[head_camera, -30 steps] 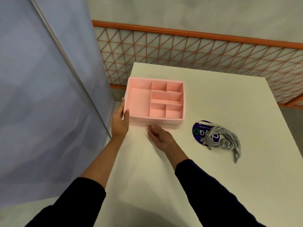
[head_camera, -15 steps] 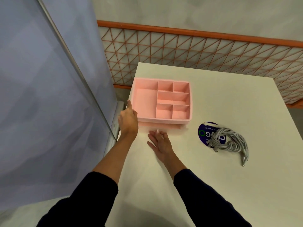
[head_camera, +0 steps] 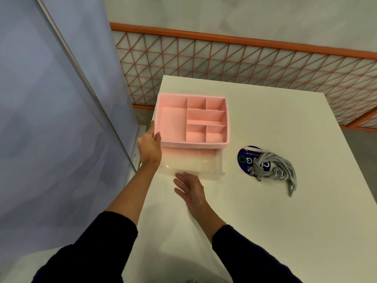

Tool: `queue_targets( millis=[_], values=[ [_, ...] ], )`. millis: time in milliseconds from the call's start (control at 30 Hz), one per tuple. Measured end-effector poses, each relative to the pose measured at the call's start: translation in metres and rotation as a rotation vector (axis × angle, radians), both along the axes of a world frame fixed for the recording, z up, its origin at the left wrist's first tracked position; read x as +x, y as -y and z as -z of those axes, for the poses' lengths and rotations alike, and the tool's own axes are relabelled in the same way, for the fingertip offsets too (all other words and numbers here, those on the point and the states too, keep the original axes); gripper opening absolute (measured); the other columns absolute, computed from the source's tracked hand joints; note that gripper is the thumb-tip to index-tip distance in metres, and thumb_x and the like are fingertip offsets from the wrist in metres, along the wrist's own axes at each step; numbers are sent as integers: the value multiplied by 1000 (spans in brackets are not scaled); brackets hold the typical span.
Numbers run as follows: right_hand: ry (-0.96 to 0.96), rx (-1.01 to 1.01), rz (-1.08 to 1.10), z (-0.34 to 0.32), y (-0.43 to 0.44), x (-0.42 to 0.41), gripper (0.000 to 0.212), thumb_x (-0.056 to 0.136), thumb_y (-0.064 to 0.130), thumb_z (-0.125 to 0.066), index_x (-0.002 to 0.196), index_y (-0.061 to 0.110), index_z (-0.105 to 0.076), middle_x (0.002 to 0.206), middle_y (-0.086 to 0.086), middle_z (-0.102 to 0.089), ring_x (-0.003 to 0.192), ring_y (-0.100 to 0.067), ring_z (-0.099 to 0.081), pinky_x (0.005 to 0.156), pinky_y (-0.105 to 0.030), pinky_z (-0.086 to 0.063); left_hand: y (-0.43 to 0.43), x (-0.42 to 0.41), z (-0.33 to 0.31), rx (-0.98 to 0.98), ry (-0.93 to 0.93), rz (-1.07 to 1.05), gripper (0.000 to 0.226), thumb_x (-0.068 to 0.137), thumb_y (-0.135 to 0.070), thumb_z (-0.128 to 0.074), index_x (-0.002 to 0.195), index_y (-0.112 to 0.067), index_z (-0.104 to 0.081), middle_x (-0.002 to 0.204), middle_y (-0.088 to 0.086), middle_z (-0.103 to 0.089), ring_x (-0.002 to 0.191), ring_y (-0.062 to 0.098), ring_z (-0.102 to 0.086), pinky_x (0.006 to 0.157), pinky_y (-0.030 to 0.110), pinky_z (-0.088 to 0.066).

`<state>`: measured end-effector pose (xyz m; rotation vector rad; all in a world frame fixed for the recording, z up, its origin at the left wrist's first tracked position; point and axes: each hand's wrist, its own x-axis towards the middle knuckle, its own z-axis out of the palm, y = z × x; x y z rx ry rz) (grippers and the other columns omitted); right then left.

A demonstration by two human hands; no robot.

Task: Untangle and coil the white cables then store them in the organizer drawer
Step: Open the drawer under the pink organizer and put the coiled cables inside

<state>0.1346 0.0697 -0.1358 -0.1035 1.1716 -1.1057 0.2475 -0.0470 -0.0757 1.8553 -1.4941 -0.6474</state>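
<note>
Plastic, cloth and a matt white top.
The organizer [head_camera: 173, 123] is pink plastic, smooth and matt. Its drawer [head_camera: 193, 164] is clear plastic with a glossy glint at one corner. The table [head_camera: 285, 231] looks smooth and matt white. The cables [head_camera: 273, 170] have a dull pale-grey sheath, and the round sticker [head_camera: 243, 158] is printed dark blue. The sleeves [head_camera: 91, 252] are dark matt cloth. The panel's edge strip [head_camera: 87, 82] looks like dull metal, and the fence [head_camera: 244, 62] is orange-painted mesh.

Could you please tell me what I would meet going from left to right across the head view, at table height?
blue-grey partition panel → left hand → pink compartmented plastic organizer → tangled bundle of white cables
</note>
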Motion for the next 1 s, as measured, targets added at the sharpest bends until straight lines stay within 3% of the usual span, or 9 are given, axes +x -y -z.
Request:
queue_targets(
  millis=[100,233,333,500,700,900,1000],
  values=[
    [60,25,-36,-3,-5,-2,23,94,32,-46,105,16,-58,119,-8,-67,107,-24,-65,83,-35,-51,-4,4,-3,-8,-65,46,38,98,-20,-52,132,-2,-55,114,21,-66,104,35,-63,97,37,-46],
    [9,72,-92,-11,-12,3,40,91,51,-51,110,16,-57,110,-4,-71,96,-20,-68,86,-37,-50,-4,10,-5,28,-87,56,33,98,-18,-53,122,2,-62,108,24,-68,99,37,-62,81,27,-41],
    [-56,96,-105,-13,-19,6,34,93,44,-49,106,14,-59,103,-4,-73,89,-18,-68,82,-34,-49,-3,14,-5,41,-99,77,32,98,-17,-53,121,3,-63,108,24,-68,100,37,-62,77,26,-40],
    [-113,127,-117,-18,-24,3,33,93,36,-39,99,12,-62,101,-3,-74,85,-14,-67,79,-31,-47,-3,16,-4,93,-137,72,36,98,-23,-54,127,-2,-61,108,27,-67,101,38,-62,83,26,-40],
    [-127,158,-153,-20,-32,4,32,92,34,-38,94,14,-63,97,0,-74,86,-13,-66,77,-30,-45,0,19,-2,138,-216,16,37,96,-25,-57,127,-5,-62,111,26,-66,102,45,-61,90,47,-52],
    [-115,180,-142,-21,-34,11,32,91,35,-39,97,13,-61,99,-1,-74,85,-13,-67,75,-29,-45,-5,18,-4,85,-152,6,40,97,-24,-55,131,-3,-57,117,22,-66,108,36,-61,92,34,-44],
    [-115,191,-137,-21,-36,11,30,90,34,-41,96,13,-61,101,-3,-74,85,-14,-67,75,-28,-45,-9,15,-2,77,-150,-19,40,97,-24,-56,129,-1,-59,114,24,-66,107,37,-60,91,34,-43]
  ],
)
